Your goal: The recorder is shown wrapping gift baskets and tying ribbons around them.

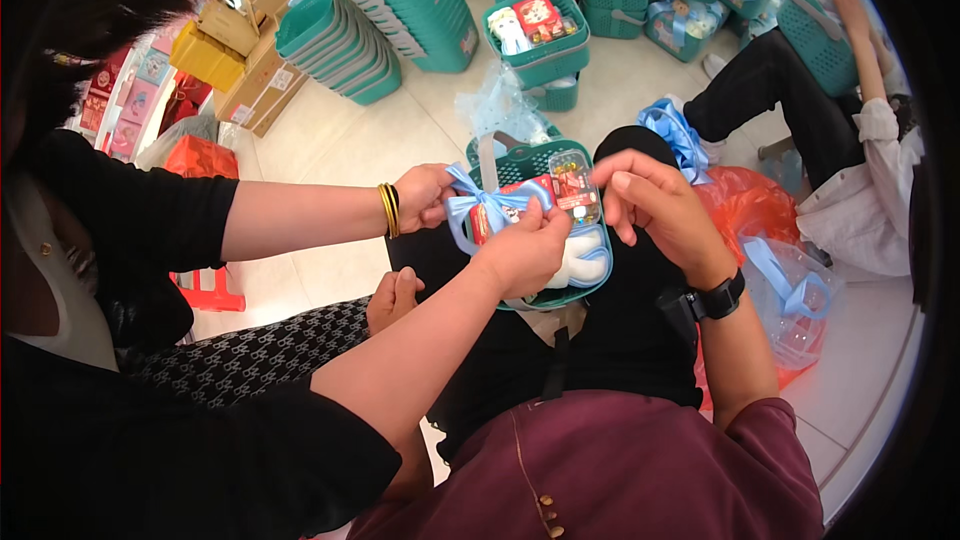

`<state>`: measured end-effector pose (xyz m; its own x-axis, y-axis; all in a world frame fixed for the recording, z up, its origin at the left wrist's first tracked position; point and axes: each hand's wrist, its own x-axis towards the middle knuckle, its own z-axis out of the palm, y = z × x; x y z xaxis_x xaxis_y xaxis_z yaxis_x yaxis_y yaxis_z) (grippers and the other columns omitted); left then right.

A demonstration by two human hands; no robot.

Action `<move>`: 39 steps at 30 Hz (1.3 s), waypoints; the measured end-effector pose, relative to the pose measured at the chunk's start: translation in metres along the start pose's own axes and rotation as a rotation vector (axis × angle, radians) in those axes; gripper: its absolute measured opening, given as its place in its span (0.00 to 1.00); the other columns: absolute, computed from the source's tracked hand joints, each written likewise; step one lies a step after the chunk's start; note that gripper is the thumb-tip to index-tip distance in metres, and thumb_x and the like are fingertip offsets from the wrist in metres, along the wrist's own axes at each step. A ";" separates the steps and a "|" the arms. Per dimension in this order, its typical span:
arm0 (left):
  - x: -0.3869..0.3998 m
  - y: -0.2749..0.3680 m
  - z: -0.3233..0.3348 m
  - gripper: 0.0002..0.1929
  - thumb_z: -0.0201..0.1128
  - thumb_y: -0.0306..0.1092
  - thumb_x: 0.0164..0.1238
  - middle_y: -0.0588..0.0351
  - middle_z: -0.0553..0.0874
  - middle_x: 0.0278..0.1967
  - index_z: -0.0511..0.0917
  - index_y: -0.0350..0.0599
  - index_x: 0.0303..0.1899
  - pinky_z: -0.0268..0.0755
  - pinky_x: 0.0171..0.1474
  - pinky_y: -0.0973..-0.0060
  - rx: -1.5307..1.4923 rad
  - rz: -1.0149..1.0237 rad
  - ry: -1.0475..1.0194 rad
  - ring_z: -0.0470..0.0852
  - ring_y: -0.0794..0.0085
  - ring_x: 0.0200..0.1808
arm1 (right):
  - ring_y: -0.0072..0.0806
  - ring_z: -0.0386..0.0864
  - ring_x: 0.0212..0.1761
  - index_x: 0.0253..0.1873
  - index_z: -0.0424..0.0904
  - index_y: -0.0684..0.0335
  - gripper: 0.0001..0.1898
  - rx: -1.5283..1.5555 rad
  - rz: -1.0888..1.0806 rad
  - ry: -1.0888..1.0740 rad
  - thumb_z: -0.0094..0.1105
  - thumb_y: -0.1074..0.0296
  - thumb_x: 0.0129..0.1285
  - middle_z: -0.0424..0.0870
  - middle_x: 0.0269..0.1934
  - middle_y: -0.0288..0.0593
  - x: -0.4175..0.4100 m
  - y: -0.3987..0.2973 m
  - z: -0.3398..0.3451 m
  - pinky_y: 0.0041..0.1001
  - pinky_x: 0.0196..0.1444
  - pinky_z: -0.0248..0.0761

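My right hand, with a black watch on the wrist, hovers with spread, slightly bent fingers by a clear plastic box of sweets. That box lies in a teal plastic basket across my lap, beside a white and blue plush item and a red box. Below a co-worker's forearm shows part of my left hand, its thumb up and the rest hidden. The co-worker's two hands hold a light blue ribbon bow over the basket.
Tall stacks of teal baskets stand on the tiled floor ahead, near filled baskets. Cardboard boxes are at the left. Orange plastic bags and loose blue ribbon lie at my right. Another person sits there with a basket.
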<state>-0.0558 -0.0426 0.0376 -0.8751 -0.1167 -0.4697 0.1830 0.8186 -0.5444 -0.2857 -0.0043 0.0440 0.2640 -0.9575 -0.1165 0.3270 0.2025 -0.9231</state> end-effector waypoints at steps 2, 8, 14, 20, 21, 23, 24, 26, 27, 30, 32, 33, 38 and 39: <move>0.000 0.001 -0.011 0.13 0.63 0.37 0.66 0.47 0.89 0.41 0.90 0.37 0.37 0.72 0.66 0.52 -0.221 -0.095 -0.053 0.79 0.49 0.54 | 0.14 0.72 0.24 0.51 0.82 0.62 0.13 -0.155 0.026 0.069 0.52 0.59 0.79 0.77 0.27 0.29 0.005 0.009 -0.004 0.17 0.28 0.66; 0.013 -0.012 -0.028 0.13 0.60 0.37 0.68 0.46 0.89 0.39 0.91 0.40 0.37 0.70 0.68 0.51 -0.753 -0.489 0.013 0.74 0.50 0.58 | 0.14 0.71 0.23 0.43 0.82 0.62 0.15 -0.196 0.099 0.141 0.53 0.58 0.79 0.75 0.25 0.29 0.000 0.045 -0.019 0.17 0.27 0.65; 0.012 -0.016 -0.022 0.13 0.61 0.38 0.67 0.50 0.89 0.39 0.89 0.40 0.36 0.71 0.68 0.51 -0.432 -0.237 -0.070 0.75 0.51 0.57 | 0.14 0.71 0.23 0.43 0.82 0.62 0.14 -0.218 0.113 0.163 0.53 0.58 0.79 0.76 0.25 0.29 0.001 0.057 -0.022 0.18 0.27 0.66; -0.008 -0.015 -0.025 0.08 0.66 0.34 0.57 0.56 0.87 0.40 0.88 0.42 0.34 0.76 0.63 0.52 -0.564 -0.340 0.256 0.78 0.54 0.54 | 0.13 0.71 0.24 0.44 0.82 0.62 0.14 -0.224 0.122 0.175 0.52 0.58 0.79 0.75 0.25 0.29 0.000 0.060 -0.022 0.17 0.27 0.67; -0.013 -0.015 -0.024 0.09 0.65 0.35 0.60 0.56 0.87 0.42 0.87 0.43 0.37 0.74 0.66 0.53 -0.575 -0.312 0.269 0.76 0.55 0.58 | 0.13 0.71 0.24 0.45 0.82 0.63 0.14 -0.225 0.122 0.172 0.53 0.58 0.80 0.75 0.25 0.28 0.000 0.061 -0.022 0.17 0.26 0.67; -0.027 -0.015 -0.021 0.12 0.62 0.38 0.65 0.55 0.87 0.46 0.87 0.43 0.44 0.69 0.72 0.55 -0.577 -0.260 0.287 0.73 0.56 0.65 | 0.12 0.71 0.25 0.45 0.82 0.63 0.15 -0.227 0.119 0.167 0.53 0.58 0.80 0.74 0.25 0.28 0.000 0.061 -0.022 0.17 0.26 0.67; -0.035 -0.015 -0.019 0.11 0.63 0.37 0.64 0.56 0.86 0.47 0.86 0.44 0.43 0.69 0.73 0.56 -0.458 -0.221 0.310 0.72 0.56 0.67 | 0.12 0.71 0.25 0.45 0.82 0.63 0.15 -0.228 0.117 0.166 0.53 0.58 0.80 0.75 0.25 0.28 0.000 0.062 -0.022 0.17 0.26 0.67; -0.053 -0.014 -0.017 0.10 0.64 0.35 0.62 0.58 0.85 0.49 0.85 0.45 0.43 0.68 0.74 0.58 -0.242 -0.135 0.319 0.71 0.55 0.69 | 0.13 0.71 0.25 0.45 0.82 0.64 0.15 -0.231 0.114 0.164 0.53 0.59 0.80 0.75 0.25 0.28 0.000 0.062 -0.022 0.16 0.26 0.67; -0.064 -0.012 -0.017 0.12 0.63 0.35 0.66 0.56 0.86 0.50 0.82 0.44 0.48 0.72 0.68 0.61 -0.133 -0.100 0.277 0.75 0.57 0.64 | 0.13 0.71 0.24 0.45 0.82 0.64 0.15 -0.233 0.113 0.164 0.53 0.59 0.80 0.75 0.25 0.29 0.000 0.062 -0.022 0.16 0.26 0.67; -0.105 0.003 -0.016 0.14 0.61 0.35 0.75 0.53 0.88 0.51 0.76 0.42 0.57 0.82 0.54 0.66 0.072 -0.027 0.128 0.86 0.61 0.49 | 0.13 0.71 0.24 0.45 0.82 0.64 0.15 -0.240 0.115 0.165 0.52 0.59 0.80 0.75 0.25 0.29 0.000 0.062 -0.023 0.16 0.26 0.66; -0.128 0.016 -0.004 0.08 0.61 0.35 0.75 0.55 0.87 0.48 0.78 0.43 0.48 0.82 0.53 0.67 0.069 -0.118 0.209 0.84 0.63 0.47 | 0.13 0.71 0.24 0.45 0.82 0.64 0.15 -0.243 0.120 0.166 0.52 0.59 0.80 0.75 0.25 0.29 0.000 0.062 -0.023 0.16 0.26 0.66; -0.136 0.024 0.006 0.06 0.62 0.34 0.73 0.57 0.86 0.46 0.80 0.44 0.40 0.80 0.55 0.67 0.038 -0.193 0.289 0.82 0.63 0.47 | 0.13 0.71 0.24 0.45 0.81 0.64 0.15 -0.244 0.122 0.166 0.52 0.59 0.80 0.75 0.25 0.29 0.000 0.062 -0.022 0.16 0.26 0.66; -0.104 0.108 0.050 0.16 0.59 0.41 0.81 0.61 0.81 0.28 0.81 0.41 0.33 0.69 0.38 0.74 -1.559 -1.626 0.504 0.74 0.77 0.32 | 0.13 0.71 0.24 0.45 0.81 0.64 0.15 -0.255 0.118 0.164 0.52 0.58 0.80 0.75 0.25 0.29 0.000 0.062 -0.022 0.16 0.26 0.66; -0.100 0.115 0.060 0.17 0.59 0.43 0.82 0.60 0.79 0.25 0.81 0.41 0.34 0.66 0.35 0.75 -1.599 -1.654 0.565 0.72 0.79 0.29 | 0.13 0.71 0.23 0.45 0.81 0.64 0.15 -0.256 0.121 0.165 0.52 0.58 0.80 0.75 0.25 0.29 0.000 0.062 -0.022 0.16 0.26 0.66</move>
<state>0.0800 0.0296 -0.0194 0.0901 -0.9940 -0.0616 -0.6369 -0.1051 0.7637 -0.2852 0.0036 -0.0215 0.1292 -0.9543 -0.2696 0.0580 0.2787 -0.9586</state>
